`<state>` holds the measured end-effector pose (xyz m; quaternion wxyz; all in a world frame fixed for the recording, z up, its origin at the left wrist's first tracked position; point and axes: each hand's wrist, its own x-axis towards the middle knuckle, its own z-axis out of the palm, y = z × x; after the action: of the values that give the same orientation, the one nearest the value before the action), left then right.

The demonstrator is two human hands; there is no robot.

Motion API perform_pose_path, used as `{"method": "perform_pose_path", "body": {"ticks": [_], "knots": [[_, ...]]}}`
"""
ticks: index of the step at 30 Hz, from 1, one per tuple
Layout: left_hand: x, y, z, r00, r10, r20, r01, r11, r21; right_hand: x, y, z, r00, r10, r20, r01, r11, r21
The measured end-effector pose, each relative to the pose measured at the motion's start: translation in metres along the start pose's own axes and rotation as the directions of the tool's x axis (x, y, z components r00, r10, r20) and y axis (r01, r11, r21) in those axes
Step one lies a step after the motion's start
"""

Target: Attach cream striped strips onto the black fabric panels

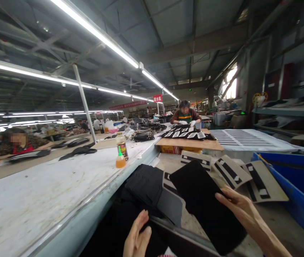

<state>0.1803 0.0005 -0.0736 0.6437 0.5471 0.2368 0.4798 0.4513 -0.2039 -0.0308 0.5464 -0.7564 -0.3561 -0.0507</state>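
Note:
A flat black panel [205, 203] with rounded corners is tilted up in my right hand [241, 205], which grips its right edge between thumb and fingers. To the left of it, my left hand [138, 235] is raised with thumb and fingers apart, holding nothing. Beyond my left hand lies a stack of dark panels [143, 184]. A grey panel [170, 207] sticks out on the near side of that stack. Past the held panel are several beige panels [231, 171] bearing black strips with small white patches.
On the right stands a blue bin [296, 192]. A long white worktable [61, 200] runs along the left, with a glue bottle [120, 160] and a jar [122, 144] near its edge. Ahead, a gloved person [185, 114] works over black strips; another person [18, 142] sits at left.

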Motion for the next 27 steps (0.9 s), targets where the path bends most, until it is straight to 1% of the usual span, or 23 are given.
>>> {"method": "perform_pose_path", "body": {"ticks": [1, 2, 3, 4, 5, 7, 8, 9, 10, 11, 13, 15, 17, 19, 21, 22, 23, 25, 26, 27], "knots": [[0.001, 0.010, 0.003, 1.000, 0.012, -0.017, -0.012, 1.000, -0.005, -0.008, -0.010, 0.005, 0.995, 0.032, 0.092, -0.042, 0.993, 0.107], [0.002, 0.021, 0.004, 1.000, 0.022, -0.022, -0.022, 1.000, -0.006, -0.015, -0.018, 0.012, 0.979, 0.063, 0.192, -0.106, 0.970, 0.221], [0.002, 0.033, 0.002, 0.999, 0.033, -0.019, -0.033, 0.999, -0.004, -0.021, -0.024, 0.019, 0.953, 0.080, 0.293, -0.180, 0.926, 0.332], [0.002, 0.045, -0.003, 0.999, 0.042, 0.008, -0.042, 0.999, 0.003, -0.026, -0.028, 0.026, 0.921, 0.084, 0.381, -0.255, 0.869, 0.424], [0.000, 0.057, -0.009, 0.998, 0.044, 0.048, -0.045, 0.999, 0.027, -0.029, -0.029, 0.033, 0.895, 0.078, 0.439, -0.313, 0.810, 0.496], [-0.004, 0.078, -0.026, 0.996, 0.015, 0.087, -0.024, 0.994, 0.107, -0.034, -0.030, 0.045, 0.858, 0.082, 0.506, -0.414, 0.695, 0.588], [-0.007, 0.086, -0.035, 0.996, 0.010, 0.084, -0.023, 0.989, 0.149, -0.034, -0.031, 0.050, 0.849, 0.102, 0.519, -0.449, 0.658, 0.604], [-0.010, 0.093, -0.042, 0.997, 0.006, 0.073, -0.019, 0.984, 0.179, -0.034, -0.033, 0.053, 0.842, 0.125, 0.525, -0.471, 0.643, 0.603], [-0.012, 0.098, -0.047, 0.998, 0.013, 0.066, -0.026, 0.981, 0.193, -0.034, -0.036, 0.054, 0.834, 0.144, 0.532, -0.487, 0.647, 0.587], [-0.014, 0.101, -0.051, 0.998, 0.024, 0.063, -0.035, 0.983, 0.179, -0.033, -0.040, 0.055, 0.830, 0.151, 0.537, -0.488, 0.664, 0.567], [-0.016, 0.102, -0.051, 0.998, 0.037, 0.054, -0.042, 0.995, 0.092, -0.032, -0.047, 0.057, 0.827, 0.134, 0.547, -0.463, 0.714, 0.525], [-0.018, 0.100, -0.047, 0.996, 0.085, 0.032, -0.085, 0.996, 0.003, -0.030, -0.051, 0.059, 0.819, 0.112, 0.563, -0.444, 0.746, 0.497], [-0.019, 0.098, -0.042, 0.991, 0.130, -0.004, -0.130, 0.991, -0.007, -0.029, -0.049, 0.063, 0.817, 0.106, 0.567, -0.437, 0.755, 0.489], [-0.023, 0.098, -0.040, 0.990, 0.135, -0.038, -0.134, 0.990, 0.033, -0.029, -0.045, 0.069, 0.811, 0.090, 0.578, -0.441, 0.742, 0.505], [-0.027, 0.100, -0.039, 0.984, 0.141, -0.109, -0.133, 0.988, 0.076, -0.030, -0.042, 0.075, 0.788, 0.054, 0.613, -0.465, 0.704, 0.536], [-0.028, 0.101, -0.039, 0.975, 0.170, -0.142, -0.153, 0.980, 0.128, -0.031, -0.041, 0.078, 0.772, 0.035, 0.635, -0.482, 0.682, 0.550], [-0.029, 0.101, -0.040, 0.969, 0.204, -0.142, -0.173, 0.963, 0.205, -0.032, -0.041, 0.082, 0.757, 0.022, 0.653, -0.501, 0.662, 0.558], [-0.028, 0.101, -0.046, 0.970, 0.236, -0.064, -0.198, 0.910, 0.363, -0.031, -0.043, 0.088, 0.735, 0.020, 0.678, -0.528, 0.644, 0.554], [-0.026, 0.099, -0.050, 0.976, 0.218, -0.022, -0.190, 0.894, 0.406, -0.030, -0.044, 0.091, 0.736, 0.011, 0.677, -0.513, 0.661, 0.547], [-0.023, 0.097, -0.057, 0.982, 0.189, 0.000, -0.171, 0.891, 0.421, -0.027, -0.046, 0.093, 0.749, -0.016, 0.663, -0.464, 0.701, 0.542]]}}
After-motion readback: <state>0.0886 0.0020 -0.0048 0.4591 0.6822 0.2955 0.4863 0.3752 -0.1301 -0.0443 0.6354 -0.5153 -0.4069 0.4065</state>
